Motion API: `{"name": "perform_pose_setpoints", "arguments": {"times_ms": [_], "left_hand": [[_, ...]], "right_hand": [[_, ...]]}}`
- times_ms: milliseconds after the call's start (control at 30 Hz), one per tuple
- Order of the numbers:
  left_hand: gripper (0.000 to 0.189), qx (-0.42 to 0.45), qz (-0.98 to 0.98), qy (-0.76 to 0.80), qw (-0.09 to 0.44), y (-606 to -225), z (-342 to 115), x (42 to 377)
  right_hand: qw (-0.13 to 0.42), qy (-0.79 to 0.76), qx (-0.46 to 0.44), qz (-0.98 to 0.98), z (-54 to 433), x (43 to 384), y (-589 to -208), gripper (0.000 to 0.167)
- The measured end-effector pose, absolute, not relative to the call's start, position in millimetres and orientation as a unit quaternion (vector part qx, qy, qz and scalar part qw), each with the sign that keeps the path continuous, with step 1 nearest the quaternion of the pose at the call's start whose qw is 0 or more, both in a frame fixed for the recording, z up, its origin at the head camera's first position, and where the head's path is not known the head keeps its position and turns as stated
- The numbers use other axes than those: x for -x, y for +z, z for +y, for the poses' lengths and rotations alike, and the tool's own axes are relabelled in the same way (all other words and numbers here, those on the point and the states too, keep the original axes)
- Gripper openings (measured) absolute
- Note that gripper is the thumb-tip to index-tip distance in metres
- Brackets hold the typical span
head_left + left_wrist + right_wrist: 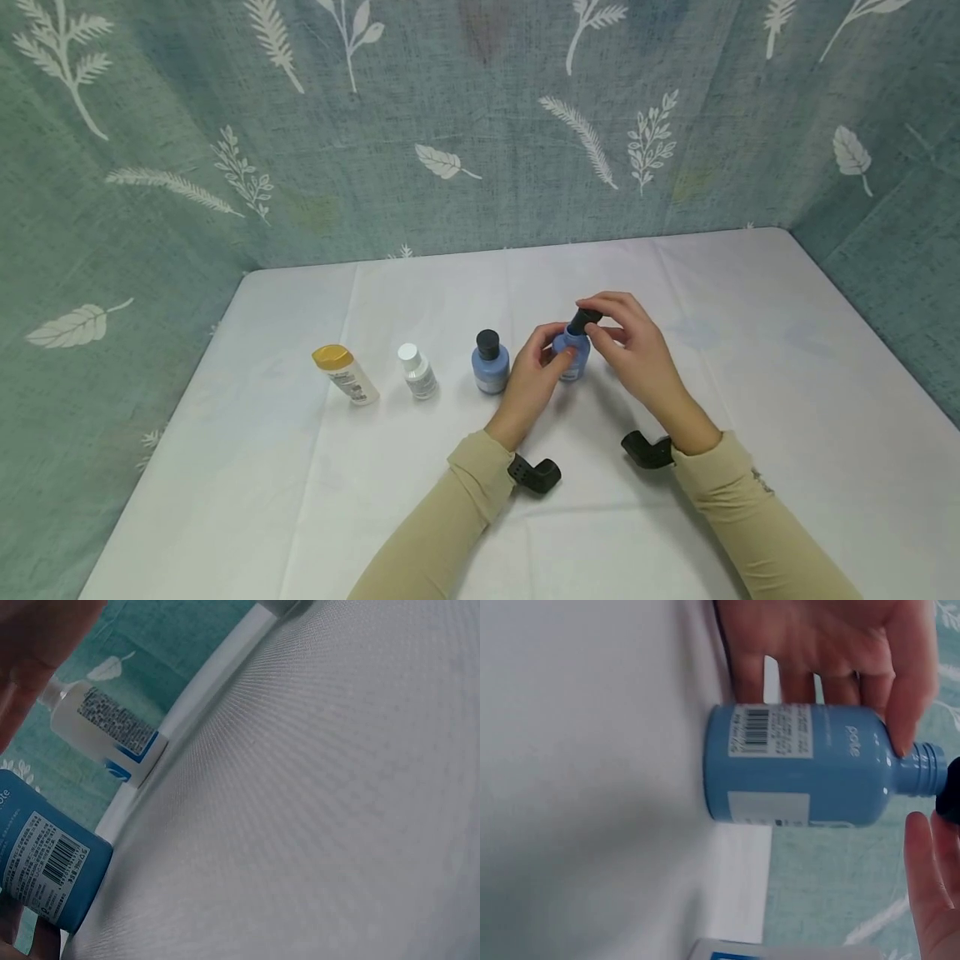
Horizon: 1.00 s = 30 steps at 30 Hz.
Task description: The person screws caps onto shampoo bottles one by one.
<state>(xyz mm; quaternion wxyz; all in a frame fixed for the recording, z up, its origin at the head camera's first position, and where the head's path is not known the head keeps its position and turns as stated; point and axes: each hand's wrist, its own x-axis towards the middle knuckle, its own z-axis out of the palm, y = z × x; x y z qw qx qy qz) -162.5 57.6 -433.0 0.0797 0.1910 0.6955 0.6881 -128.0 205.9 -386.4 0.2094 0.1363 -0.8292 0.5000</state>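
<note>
Right fingers (595,310) pinched the black screw cap (585,320); cap sat tilted at the bottle mouth. Right wrist view showed bare threads on the neck (928,769); couldn't tell if cap and neck touched. Right hand (636,354) came in from the right side. Left hand (529,375) gripped the blue bottle (573,363) round its body, bottle upright at the desk (225,483); couldn't confirm base contact. Second blue bottle (491,372), black cap on, stood just left of the left hand. Further left: white bottle with white cap (420,377), then cream bottle with yellow flip-style cap (351,380), both standing, apart. Leaf-print curtain (480,125) hung behind.
</note>
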Motion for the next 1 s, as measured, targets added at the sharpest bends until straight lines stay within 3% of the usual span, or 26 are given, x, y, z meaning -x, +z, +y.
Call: {"name": "perform_pose_setpoints", "arguments": {"times_ms": [500,1000], "left_hand": [[0.032,-0.204,0.69,0.691,0.066,-458,60,173],[0.03,-0.193,0.662,0.718,0.089,-456,59,173]], "right_hand": [[0.199,0.494,-0.17,-0.829,192,121,-380,0.029],[0.206,0.502,-0.162,-0.824,205,140,-414,0.031]]}}
